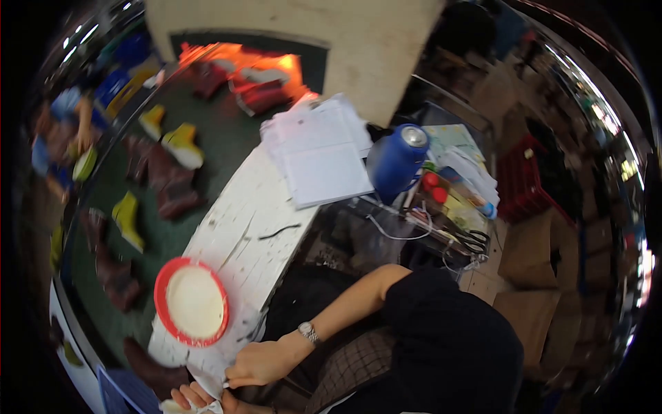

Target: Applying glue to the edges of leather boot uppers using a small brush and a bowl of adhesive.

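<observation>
My left hand (200,398) is at the lower edge, its fingers curled around a thin white piece (205,379) whose kind I cannot make out. Just above it, my right hand (258,360) is closed, with thumb and fingertips pinched at the edge of this piece; a small white bit shows at the fingertips. A dark brown boot part (146,366) lies beside the left fingers; whether it joins the white piece is unclear. Close by, a red bowl (163,316) of creamy white paste (195,303) stands on a worn white board (238,238).
Brown boot parts (165,179) and yellow shoe lasts (183,145) lie on a green conveyor (227,138), which runs into an orange-glowing tunnel (372,41). Papers (324,162), a blue canister (396,169) and scissors (472,241) sit farther right. Another person (65,131) holds a yellow-green piece at left.
</observation>
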Demonstrator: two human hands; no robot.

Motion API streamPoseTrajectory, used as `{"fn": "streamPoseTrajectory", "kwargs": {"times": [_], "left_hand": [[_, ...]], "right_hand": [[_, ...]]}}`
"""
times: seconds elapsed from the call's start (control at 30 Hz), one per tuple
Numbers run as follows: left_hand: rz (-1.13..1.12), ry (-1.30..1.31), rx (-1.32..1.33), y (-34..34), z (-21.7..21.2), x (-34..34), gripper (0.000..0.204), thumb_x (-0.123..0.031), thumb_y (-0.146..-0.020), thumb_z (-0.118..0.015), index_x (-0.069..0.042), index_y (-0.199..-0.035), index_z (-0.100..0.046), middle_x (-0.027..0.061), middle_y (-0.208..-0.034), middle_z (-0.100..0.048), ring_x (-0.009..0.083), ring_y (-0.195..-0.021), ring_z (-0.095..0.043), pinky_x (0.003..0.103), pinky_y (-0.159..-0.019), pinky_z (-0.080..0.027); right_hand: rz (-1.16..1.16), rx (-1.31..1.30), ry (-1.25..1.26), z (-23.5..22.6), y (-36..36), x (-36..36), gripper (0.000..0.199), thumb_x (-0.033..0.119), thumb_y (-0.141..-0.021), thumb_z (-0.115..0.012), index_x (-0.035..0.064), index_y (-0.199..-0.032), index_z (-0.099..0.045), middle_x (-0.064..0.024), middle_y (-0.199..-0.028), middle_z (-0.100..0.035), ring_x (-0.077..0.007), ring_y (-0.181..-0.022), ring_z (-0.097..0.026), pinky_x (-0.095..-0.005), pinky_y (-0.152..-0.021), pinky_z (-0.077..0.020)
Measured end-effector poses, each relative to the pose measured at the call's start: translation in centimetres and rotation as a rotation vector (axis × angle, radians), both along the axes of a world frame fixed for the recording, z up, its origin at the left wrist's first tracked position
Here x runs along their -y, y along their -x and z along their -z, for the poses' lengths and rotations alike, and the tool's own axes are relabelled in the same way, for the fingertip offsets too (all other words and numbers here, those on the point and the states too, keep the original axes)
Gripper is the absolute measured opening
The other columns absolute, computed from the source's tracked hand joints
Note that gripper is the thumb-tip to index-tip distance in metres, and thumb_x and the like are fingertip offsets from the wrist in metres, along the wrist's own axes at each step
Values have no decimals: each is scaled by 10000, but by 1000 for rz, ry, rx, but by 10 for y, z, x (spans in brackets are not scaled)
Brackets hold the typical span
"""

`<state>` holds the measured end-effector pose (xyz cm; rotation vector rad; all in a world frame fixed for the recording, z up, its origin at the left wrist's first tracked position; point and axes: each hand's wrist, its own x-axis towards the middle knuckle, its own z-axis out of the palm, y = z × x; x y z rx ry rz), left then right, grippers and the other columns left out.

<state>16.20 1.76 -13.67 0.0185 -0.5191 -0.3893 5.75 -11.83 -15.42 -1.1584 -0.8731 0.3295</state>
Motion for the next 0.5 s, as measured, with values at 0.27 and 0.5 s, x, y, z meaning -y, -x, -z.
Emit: {"fn": "streamPoseTrajectory", "kwargs": {"times": [0.27, 0.5], "left_hand": [[96, 43, 105, -94, -1, 37, 188, -311, -1077, -506, -155, -974, -515, 17, -772, -511, 112, -641, -467, 280, -668, -444], [7, 55, 142, -131, 1, 27, 171, -296, -1071, -514, -143, -998, -532, 21, -799, -527, 122, -684, -491, 297, -721, -456]], "right_hand": [[-157, -338, -5, -4, -4, -7, 446, 491, -1070, -528, 53, -998, -566, 82, -548, -466, -125, -409, -408, -259, -347, -361], [-848, -1222, -173, -28, -5, 21, 432, 447, -1113, -440, 128, -847, -557, 106, -537, -323, -22, -375, -252, -220, -319, -233]]}}
